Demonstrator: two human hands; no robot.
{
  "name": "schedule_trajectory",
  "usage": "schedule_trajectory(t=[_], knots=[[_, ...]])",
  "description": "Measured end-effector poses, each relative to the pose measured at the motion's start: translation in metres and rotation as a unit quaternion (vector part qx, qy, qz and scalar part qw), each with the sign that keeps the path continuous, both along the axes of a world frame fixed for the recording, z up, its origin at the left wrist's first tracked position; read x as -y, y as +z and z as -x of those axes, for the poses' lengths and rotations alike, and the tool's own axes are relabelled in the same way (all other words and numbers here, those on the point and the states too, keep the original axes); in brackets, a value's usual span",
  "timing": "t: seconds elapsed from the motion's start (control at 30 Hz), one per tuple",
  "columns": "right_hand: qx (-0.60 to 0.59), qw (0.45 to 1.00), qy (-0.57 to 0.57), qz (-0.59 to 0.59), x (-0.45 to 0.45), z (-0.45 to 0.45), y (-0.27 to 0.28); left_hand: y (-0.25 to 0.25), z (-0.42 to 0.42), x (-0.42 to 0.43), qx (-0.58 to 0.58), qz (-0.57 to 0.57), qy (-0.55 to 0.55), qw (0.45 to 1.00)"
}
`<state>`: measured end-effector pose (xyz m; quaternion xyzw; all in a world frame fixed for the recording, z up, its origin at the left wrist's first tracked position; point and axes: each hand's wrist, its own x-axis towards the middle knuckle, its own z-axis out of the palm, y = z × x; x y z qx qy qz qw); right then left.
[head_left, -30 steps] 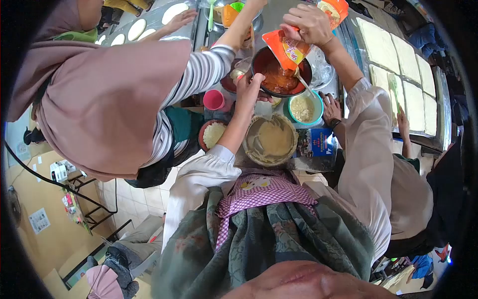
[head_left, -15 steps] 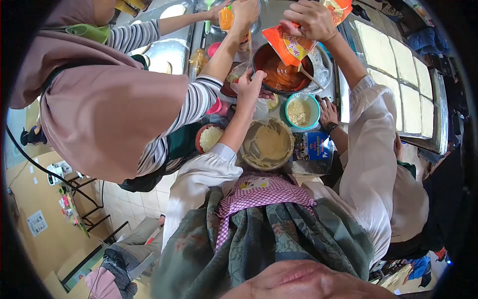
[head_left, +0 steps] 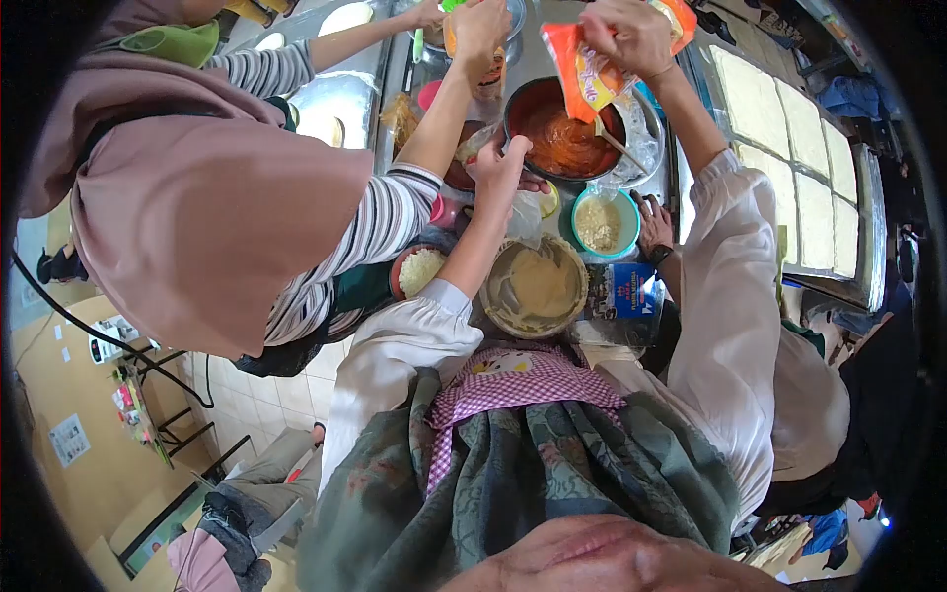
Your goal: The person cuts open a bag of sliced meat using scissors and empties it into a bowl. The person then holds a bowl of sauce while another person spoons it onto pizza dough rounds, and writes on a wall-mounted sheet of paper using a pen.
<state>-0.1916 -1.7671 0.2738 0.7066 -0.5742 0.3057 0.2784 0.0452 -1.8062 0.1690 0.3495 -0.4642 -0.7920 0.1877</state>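
My right hand point(head_left: 623, 41) is closed on an orange pouch point(head_left: 584, 77), holding it above a dark pot point(head_left: 510, 116). The pouch hangs with its lower corner over the pot. Inside lies red-orange sauce point(head_left: 567, 138), and a wooden-handled utensil point(head_left: 623, 150) leans across the right rim. My left hand point(head_left: 499, 170) grips the pot's left edge, its thumb along the rim; part of the grip is hidden. Nearest below are a teal bowl point(head_left: 634, 232) of pale grated food and a larger bowl point(head_left: 488, 286) coated with beige paste.
At left, a person in a striped sleeve point(head_left: 395, 212) works with an orange packet, close to my left arm. Another person's hand point(head_left: 654, 222) rests by the teal bowl. A bowl of white food point(head_left: 422, 271), a blue package point(head_left: 631, 288) and trays of pale sheets point(head_left: 799, 178) stand around.
The pouch has swung to hang more steeply, its printed end turning downward and leaving more sauce in view. My left hand stays at the pot's edge.
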Motion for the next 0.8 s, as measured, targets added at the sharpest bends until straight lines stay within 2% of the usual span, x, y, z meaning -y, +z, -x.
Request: schedule_trajectory(t=[0.03, 0.07, 0.1, 0.17, 0.2, 0.3, 0.33, 0.43, 0.47, 0.57, 0.6, 0.7, 0.8], knots=[[0.047, 0.999, 0.01, 0.019, 0.002, 0.006, -0.006, 0.002, 0.0, 0.0, -0.006, 0.002, 0.008, 1.0], [0.112, 0.99, -0.066, 0.046, 0.003, 0.008, -0.014, 0.005, 0.0, 0.001, -0.013, 0.005, 0.017, 1.0], [0.213, 0.971, -0.095, 0.061, 0.005, 0.017, -0.029, 0.008, 0.0, 0.001, -0.019, 0.009, 0.025, 0.999], [0.406, 0.898, -0.147, 0.087, 0.016, 0.029, -0.045, 0.013, 0.0, 0.004, -0.03, 0.018, 0.031, 0.999], [0.432, 0.878, -0.138, 0.155, 0.023, 0.025, -0.047, 0.015, 0.001, 0.006, -0.035, 0.023, 0.034, 0.999], [0.508, 0.823, -0.122, 0.222, 0.039, 0.049, -0.07, 0.017, 0.005, 0.016, -0.01, 0.011, 0.051, 0.999], [0.536, 0.808, -0.123, 0.211, 0.042, 0.058, -0.076, 0.016, 0.008, 0.02, -0.01, 0.012, 0.054, 0.998], [0.581, 0.743, -0.157, 0.294, 0.063, 0.082, -0.087, 0.014, 0.016, 0.025, -0.019, 0.014, 0.06, 0.998], [0.583, 0.735, -0.195, 0.287, 0.065, 0.085, -0.087, 0.014, 0.017, 0.026, -0.026, 0.015, 0.061, 0.998], [0.656, 0.645, -0.12, 0.372, 0.087, 0.104, -0.098, 0.006, 0.015, 0.026, -0.025, 0.014, 0.067, 0.997], [0.725, 0.561, -0.016, 0.399, 0.093, 0.117, -0.106, 0.005, 0.009, 0.022, -0.026, 0.008, 0.08, 0.996], [0.713, 0.583, -0.035, 0.387, 0.101, 0.136, -0.124, 0.013, -0.012, 0.006, -0.035, 0.031, 0.097, 0.994], [0.738, 0.562, -0.019, 0.373, 0.112, 0.136, -0.138, 0.002, -0.048, 0.0, 0.028, 0.002, 0.069, 0.997]])
